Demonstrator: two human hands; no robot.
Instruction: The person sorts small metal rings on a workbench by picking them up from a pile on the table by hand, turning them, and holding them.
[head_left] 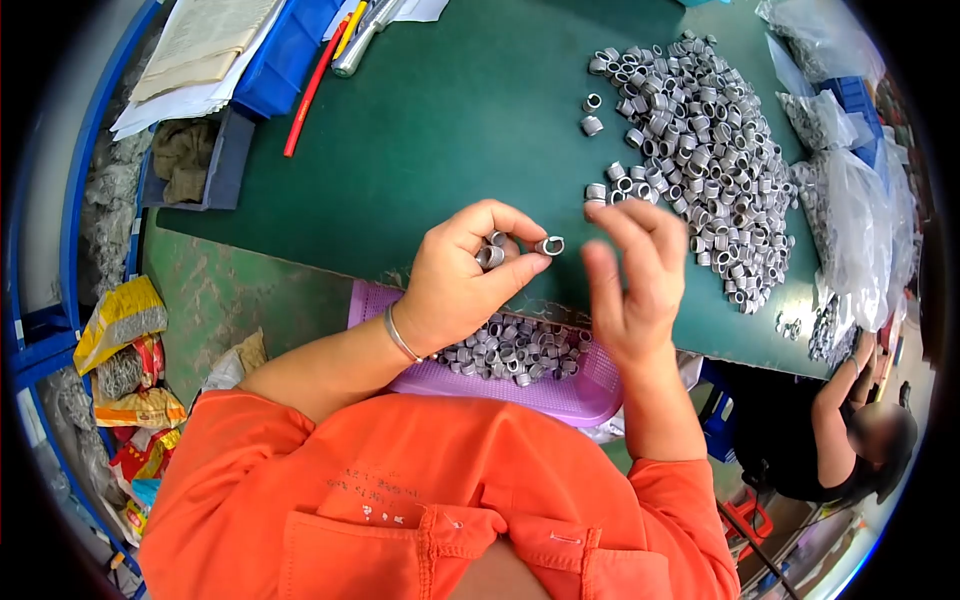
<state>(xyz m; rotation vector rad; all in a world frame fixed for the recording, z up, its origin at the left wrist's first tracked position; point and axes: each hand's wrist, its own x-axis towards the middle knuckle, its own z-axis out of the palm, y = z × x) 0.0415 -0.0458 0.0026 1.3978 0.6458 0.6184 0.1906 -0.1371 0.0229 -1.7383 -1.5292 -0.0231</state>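
Note:
My left hand (pixel 463 262) pinches a short grey metal ring (pixel 551 245) between thumb and forefinger, its round opening showing. More of these rings (pixel 490 256) sit in the curled fingers behind it. Just to the right, my right hand (pixel 640 275) has its thumb and fingers apart, with nothing visible between them. Its fingertips are near the lower left edge of a large pile of similar rings (pixel 715 150) on the green table (pixel 450 110). Below both hands, a purple plastic basket (pixel 590 400) holds many more rings (pixel 520 350).
A red pencil (pixel 316 95) and a metal-handled tool (pixel 365 38) lie at the table's back left. Papers (pixel 200 55) and blue bins (pixel 285 55) stand beside them. Plastic bags (pixel 850 215) line the right edge, where another person (pixel 800 430) works. Yellow packets (pixel 125 320) are at left.

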